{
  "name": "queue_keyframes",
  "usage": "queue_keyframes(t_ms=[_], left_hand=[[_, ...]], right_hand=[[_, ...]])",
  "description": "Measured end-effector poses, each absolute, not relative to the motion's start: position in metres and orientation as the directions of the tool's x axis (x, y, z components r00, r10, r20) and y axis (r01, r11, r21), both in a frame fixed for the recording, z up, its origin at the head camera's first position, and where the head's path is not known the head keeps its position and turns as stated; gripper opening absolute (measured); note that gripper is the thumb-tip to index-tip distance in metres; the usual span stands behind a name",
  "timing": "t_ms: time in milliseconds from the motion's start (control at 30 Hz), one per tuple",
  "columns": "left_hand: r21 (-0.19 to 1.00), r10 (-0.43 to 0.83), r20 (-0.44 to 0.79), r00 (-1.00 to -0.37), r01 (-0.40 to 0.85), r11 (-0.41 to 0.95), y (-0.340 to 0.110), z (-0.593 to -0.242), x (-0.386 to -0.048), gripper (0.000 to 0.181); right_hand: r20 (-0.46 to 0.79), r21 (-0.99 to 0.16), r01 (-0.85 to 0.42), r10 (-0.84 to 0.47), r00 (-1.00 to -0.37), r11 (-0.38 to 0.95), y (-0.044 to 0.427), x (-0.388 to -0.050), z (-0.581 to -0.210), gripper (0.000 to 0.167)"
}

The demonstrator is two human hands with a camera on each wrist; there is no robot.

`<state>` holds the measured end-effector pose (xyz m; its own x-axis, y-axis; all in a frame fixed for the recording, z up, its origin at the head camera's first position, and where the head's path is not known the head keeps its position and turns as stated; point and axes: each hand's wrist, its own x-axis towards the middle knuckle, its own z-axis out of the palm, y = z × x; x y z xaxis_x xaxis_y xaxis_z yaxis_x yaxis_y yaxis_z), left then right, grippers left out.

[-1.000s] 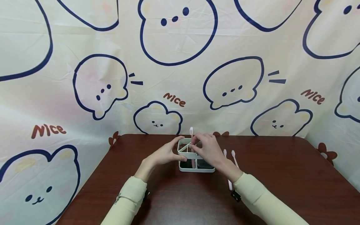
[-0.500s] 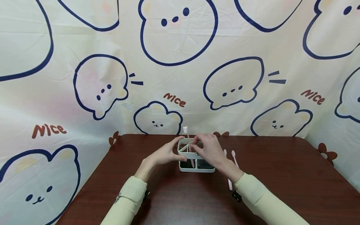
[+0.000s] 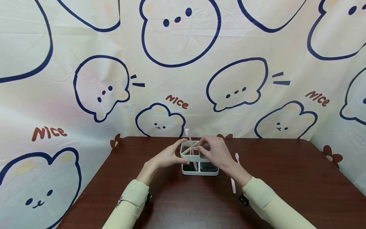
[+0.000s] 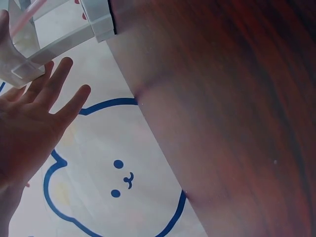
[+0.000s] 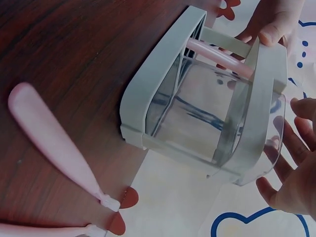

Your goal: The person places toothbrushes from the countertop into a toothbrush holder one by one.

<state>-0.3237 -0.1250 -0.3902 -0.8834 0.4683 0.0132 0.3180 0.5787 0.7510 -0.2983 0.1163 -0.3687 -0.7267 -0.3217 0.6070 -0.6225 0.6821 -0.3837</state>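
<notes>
Currently my left hand (image 3: pixel 167 156) grips the holder (image 3: pixel 193 158) between thumb and fingers; my right hand (image 3: pixel 215 152), loosely curled, holds nothing beside it. Between them a brush (image 3: pixel 191 144) leans leftward; two loose brushes (image 5: pixel 54 143) lie on the worktop (image 3: pixel 177 206), nearer my right, one running away from me.

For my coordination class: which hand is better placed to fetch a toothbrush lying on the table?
Probably the right hand: it looks free and nearer those toothbrushes, while the left hand grips the holder.
</notes>
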Motion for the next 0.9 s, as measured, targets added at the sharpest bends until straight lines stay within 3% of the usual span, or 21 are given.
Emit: queue_keyframes(t_ms=[233,900], left_hand=[[0.749,0.462,0.010,-0.887,0.313,0.584,-0.125,-0.390,-0.324,0.094],[0.753,0.463,0.014,-0.886,0.314,0.578,-0.124,-0.391,-0.324,0.094]], right_hand=[[0.593,-0.420,-0.610,-0.306,-0.745,0.672,0.127,-0.296,-0.371,0.020],[0.632,-0.404,-0.603,-0.267,-0.727,0.688,0.162,-0.292,-0.373,0.023]])
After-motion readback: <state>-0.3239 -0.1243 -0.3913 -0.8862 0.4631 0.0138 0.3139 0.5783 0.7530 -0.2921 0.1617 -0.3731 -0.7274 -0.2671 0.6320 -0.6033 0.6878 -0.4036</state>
